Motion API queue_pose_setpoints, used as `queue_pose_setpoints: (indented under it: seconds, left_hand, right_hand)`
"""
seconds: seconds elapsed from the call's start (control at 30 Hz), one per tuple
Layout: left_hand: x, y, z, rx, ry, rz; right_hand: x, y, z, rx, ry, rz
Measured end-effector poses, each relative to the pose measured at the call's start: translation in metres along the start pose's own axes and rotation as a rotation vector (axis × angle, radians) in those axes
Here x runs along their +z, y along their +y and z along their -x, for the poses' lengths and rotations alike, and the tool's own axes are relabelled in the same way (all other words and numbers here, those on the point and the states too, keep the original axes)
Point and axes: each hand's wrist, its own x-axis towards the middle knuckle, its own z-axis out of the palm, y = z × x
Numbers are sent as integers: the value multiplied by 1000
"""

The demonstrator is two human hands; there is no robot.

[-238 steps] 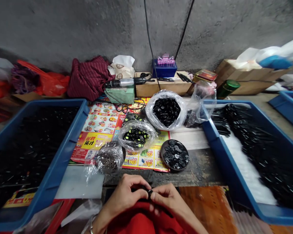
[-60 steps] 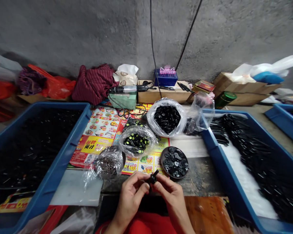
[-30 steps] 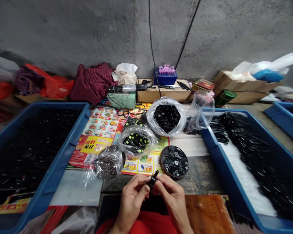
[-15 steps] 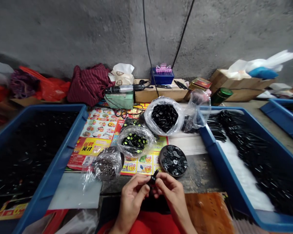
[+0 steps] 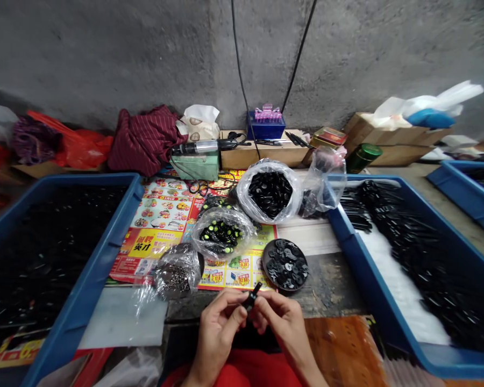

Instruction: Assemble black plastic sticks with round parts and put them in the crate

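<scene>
Between my two hands, just above the bench's near edge, is a small black part (image 5: 251, 297) with a narrow end pointing up and away; its exact kind I cannot make out. My left hand (image 5: 221, 325) pinches it from the left, thumb and fingers closed. From the other side my right hand (image 5: 280, 317) grips it with thumb and forefinger. Beyond my fingers stands a round dish of flat black pieces (image 5: 287, 264). A plastic-lined bowl of screws (image 5: 176, 278) lies to the left, and a bag of black pieces with yellow-green dots (image 5: 221, 236) sits farther back.
Blue trays flank me: the left one (image 5: 135, 188) holds many dark parts, the right one (image 5: 363, 258) long black pieces. A bag of black oval pieces (image 5: 269, 196) is behind. An electric screwdriver (image 5: 204, 146) rests on a green box (image 5: 196, 165). Cables hang along the wall.
Both hands keep hold of the black part, its narrow end tilted slightly differently. My right fingers have shifted a little, and the whole view has moved slightly.
</scene>
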Motion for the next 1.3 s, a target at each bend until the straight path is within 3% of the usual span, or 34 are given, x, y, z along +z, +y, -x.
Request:
queue_pose_setpoints:
  seconds: [0.13, 0.33, 0.53, 0.7, 0.8, 0.93, 1.07, 1.3]
  left_hand:
    - [0, -1, 1, 1, 4, 8]
    - [1, 2, -1, 11, 6, 4]
    - [1, 2, -3, 26, 4, -9]
    - [2, 3, -3, 20, -16, 10]
    - [2, 1, -3, -18, -21, 38]
    - [1, -2, -2, -45, -13, 56]
    - [1, -2, 0, -29, -14, 51]
    - [0, 3, -3, -26, -12, 55]
  right_hand:
    - [-4, 2, -3, 30, -61, 40]
    - [0, 5, -5, 21, 88, -131]
    - [-3, 8, -6, 94, 68, -125]
    - [-4, 10, 1, -80, 170, 51]
    - [-5, 7, 4, -205, 149, 260]
    - [-3, 2, 3, -152, 30, 210]
    - [1, 3, 2, -68, 10, 97]
    - [1, 6, 1, -288, 59, 319]
